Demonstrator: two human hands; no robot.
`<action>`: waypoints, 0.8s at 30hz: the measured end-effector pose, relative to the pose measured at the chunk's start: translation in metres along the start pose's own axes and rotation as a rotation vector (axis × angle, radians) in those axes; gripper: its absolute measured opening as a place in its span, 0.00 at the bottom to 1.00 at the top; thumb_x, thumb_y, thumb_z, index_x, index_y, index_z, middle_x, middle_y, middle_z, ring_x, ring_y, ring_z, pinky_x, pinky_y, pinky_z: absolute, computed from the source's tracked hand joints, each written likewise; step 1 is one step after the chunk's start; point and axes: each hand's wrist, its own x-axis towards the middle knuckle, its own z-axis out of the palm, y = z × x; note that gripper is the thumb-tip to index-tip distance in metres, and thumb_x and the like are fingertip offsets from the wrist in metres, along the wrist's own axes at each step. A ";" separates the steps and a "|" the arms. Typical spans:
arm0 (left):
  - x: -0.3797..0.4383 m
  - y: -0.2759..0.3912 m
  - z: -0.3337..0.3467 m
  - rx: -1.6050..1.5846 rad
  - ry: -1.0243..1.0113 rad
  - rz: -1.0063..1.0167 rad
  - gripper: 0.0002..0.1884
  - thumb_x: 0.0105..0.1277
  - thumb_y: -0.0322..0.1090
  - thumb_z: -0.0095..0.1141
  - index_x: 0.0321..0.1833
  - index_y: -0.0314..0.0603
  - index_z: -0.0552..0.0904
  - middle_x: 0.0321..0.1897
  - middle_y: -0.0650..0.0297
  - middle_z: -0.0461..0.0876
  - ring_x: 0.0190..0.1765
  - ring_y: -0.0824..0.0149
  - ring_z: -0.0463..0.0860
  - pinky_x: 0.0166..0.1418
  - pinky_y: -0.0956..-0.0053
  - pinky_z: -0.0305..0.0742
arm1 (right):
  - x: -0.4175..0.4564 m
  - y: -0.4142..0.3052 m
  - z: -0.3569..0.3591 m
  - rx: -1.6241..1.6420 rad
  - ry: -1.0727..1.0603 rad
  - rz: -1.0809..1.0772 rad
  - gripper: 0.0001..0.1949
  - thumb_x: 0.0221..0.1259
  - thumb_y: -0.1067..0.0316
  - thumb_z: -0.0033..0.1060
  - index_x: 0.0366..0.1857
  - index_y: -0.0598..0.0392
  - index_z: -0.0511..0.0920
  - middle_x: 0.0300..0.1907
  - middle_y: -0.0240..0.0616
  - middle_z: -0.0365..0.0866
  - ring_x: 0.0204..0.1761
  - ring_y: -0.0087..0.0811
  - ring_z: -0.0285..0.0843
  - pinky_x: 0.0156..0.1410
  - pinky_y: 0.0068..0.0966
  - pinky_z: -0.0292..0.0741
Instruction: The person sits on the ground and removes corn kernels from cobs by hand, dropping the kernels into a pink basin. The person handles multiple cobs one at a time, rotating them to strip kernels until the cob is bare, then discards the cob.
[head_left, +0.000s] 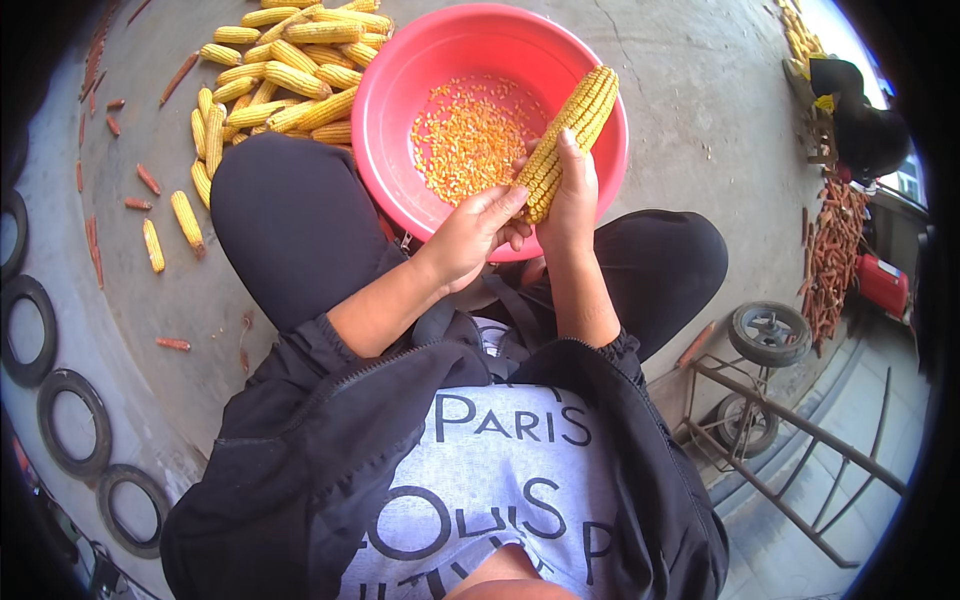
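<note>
My right hand (571, 191) is wrapped around a yellow corn cob (576, 124), thumb along its near side and fingertips showing behind it. The cob tilts up to the right over the edge of a pink plastic basin (491, 16). At its lower end, my left hand (480, 229) grips the cob between thumb and curled fingers. Loose orange-yellow corn kernels (472, 139) cover part of the basin floor. The basin stands on the ground between my bent knees.
A pile of unshelled corn cobs (300, 71) touches the basin's left. Stripped red cobs (148, 178) lie scattered left and heaped (831, 255) at right. Several tyres (73, 424) line the left. A metal handcart (772, 427) lies lower right; a person (862, 120) is at upper right.
</note>
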 end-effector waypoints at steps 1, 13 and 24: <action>-0.001 0.000 0.000 -0.014 -0.003 -0.005 0.15 0.78 0.42 0.44 0.50 0.36 0.77 0.38 0.64 0.77 0.39 0.73 0.75 0.42 0.79 0.72 | 0.001 0.001 0.000 -0.010 -0.002 -0.007 0.16 0.69 0.54 0.56 0.45 0.56 0.68 0.34 0.39 0.77 0.31 0.28 0.80 0.33 0.25 0.78; -0.003 0.001 0.004 -0.044 -0.018 0.032 0.14 0.78 0.38 0.42 0.54 0.34 0.74 0.42 0.63 0.77 0.42 0.71 0.76 0.45 0.77 0.72 | 0.002 0.002 0.000 0.153 0.073 0.044 0.18 0.69 0.51 0.55 0.43 0.58 0.70 0.34 0.40 0.77 0.32 0.30 0.80 0.33 0.26 0.79; -0.001 -0.003 -0.001 -0.174 0.019 0.026 0.15 0.78 0.39 0.42 0.53 0.35 0.77 0.42 0.63 0.79 0.42 0.71 0.76 0.46 0.76 0.71 | 0.000 0.003 0.003 0.174 0.057 0.022 0.20 0.69 0.49 0.53 0.45 0.58 0.71 0.36 0.41 0.78 0.34 0.31 0.81 0.38 0.28 0.80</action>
